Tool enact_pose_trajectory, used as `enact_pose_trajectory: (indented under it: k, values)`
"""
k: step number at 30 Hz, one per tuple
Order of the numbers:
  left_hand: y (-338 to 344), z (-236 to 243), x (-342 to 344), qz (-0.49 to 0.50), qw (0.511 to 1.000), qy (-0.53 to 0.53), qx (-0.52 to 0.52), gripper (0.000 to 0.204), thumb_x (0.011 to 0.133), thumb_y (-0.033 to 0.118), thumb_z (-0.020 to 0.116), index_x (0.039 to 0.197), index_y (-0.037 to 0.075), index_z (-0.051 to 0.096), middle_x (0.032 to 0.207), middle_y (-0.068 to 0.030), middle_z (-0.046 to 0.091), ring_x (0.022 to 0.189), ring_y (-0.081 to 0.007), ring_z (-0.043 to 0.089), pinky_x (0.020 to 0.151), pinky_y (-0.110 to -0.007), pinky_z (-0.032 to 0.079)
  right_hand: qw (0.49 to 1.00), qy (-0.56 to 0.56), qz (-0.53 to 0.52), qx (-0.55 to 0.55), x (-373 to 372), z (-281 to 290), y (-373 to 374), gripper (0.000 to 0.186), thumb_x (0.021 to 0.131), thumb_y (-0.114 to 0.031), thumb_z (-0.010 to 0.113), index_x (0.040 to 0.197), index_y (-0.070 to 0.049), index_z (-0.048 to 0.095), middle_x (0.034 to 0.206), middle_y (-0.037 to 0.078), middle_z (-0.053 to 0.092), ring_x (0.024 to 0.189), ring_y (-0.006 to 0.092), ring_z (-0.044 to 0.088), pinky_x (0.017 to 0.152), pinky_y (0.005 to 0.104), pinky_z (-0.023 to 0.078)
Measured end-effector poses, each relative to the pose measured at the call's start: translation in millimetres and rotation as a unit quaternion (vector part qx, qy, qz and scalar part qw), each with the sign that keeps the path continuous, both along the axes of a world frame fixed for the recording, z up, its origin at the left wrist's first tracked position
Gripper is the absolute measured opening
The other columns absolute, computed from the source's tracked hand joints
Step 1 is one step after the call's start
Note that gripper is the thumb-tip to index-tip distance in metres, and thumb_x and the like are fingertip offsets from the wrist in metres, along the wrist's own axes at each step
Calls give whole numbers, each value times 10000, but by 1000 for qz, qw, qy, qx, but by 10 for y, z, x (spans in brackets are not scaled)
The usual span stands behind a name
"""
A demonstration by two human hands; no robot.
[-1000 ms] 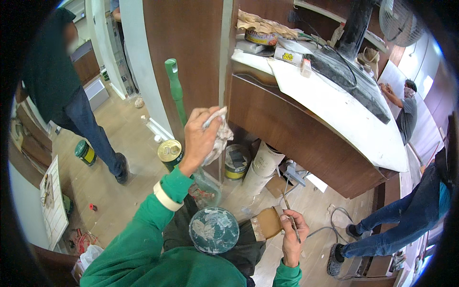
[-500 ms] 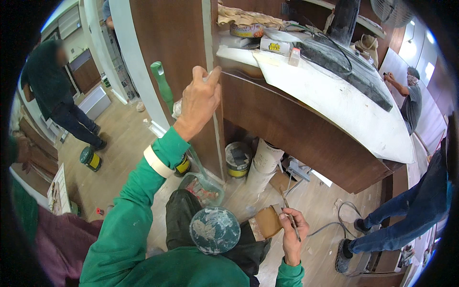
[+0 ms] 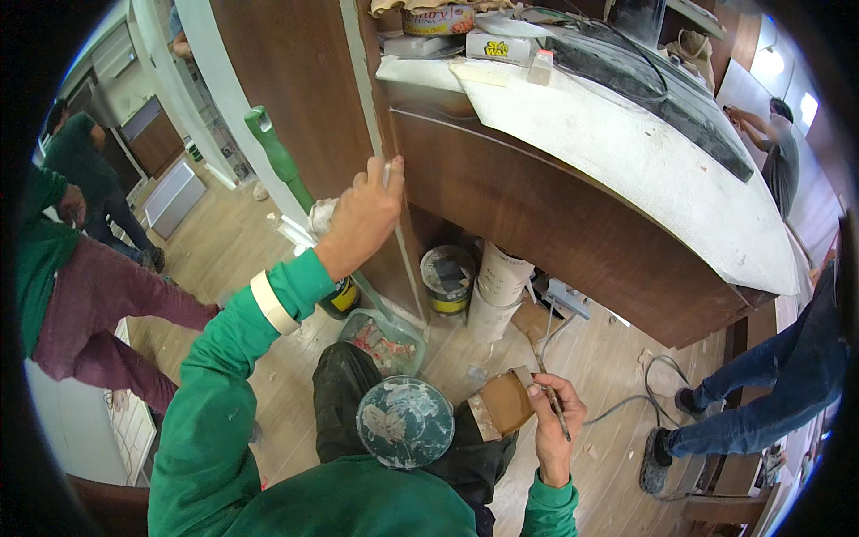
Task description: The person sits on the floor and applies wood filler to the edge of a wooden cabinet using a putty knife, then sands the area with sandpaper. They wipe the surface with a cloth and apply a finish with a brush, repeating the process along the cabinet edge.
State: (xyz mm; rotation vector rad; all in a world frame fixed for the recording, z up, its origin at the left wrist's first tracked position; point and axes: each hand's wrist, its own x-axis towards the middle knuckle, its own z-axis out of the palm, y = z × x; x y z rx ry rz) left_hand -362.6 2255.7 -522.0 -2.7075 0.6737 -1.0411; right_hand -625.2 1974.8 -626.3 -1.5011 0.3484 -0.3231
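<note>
My left hand (image 3: 362,217) is closed at the pale edge strip (image 3: 368,107) of a brown wood panel (image 3: 300,89). A small whitish bit shows between its fingertips, too little to name. Low on the right, my right hand (image 3: 557,424) grips a thin brush (image 3: 558,413) with a dark handle. The same hand is also at the edge of a small flat board (image 3: 503,404) coated with tan paste. Between my knees is a round dark green lid (image 3: 405,422), smeared with white.
A green-handled tool (image 3: 279,159) leans beside the panel. Below stand a translucent tub (image 3: 385,342) of scraps, a bucket (image 3: 448,279) and white cylinders (image 3: 497,291). A cluttered white counter (image 3: 617,161) overhangs at right. Co-workers stand left and right; a cable (image 3: 617,407) lies on the floor.
My left hand has moved down along the edge strip, and the view has shifted. At left, a co-worker in maroon trousers shows more fully. My right hand keeps hold of the brush.
</note>
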Motion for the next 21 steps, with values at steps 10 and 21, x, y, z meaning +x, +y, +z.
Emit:
enact_pose_trajectory:
  k: [10, 21]
  values:
    - [103, -967, -40, -11, 990, 139, 12, 603, 848, 93, 653, 1410, -47, 487, 1076, -212, 528, 850, -377, 650, 704, -451, 599, 1000, 1, -7, 14, -29, 5, -29, 161, 914, -76, 732, 1054, 0, 715, 772, -73, 573, 690, 22, 453, 627, 195, 350]
    - [341, -305, -733, -61, 713, 345, -607, 268, 980, 167, 638, 1176, -8, 690, 1132, -105, 725, 1010, -210, 705, 814, -361, 577, 1000, -7, -4, 1, -22, -16, 56, 195, 898, -97, 750, 1062, 3, 716, 854, -26, 646, 743, 53, 517, 693, 217, 406]
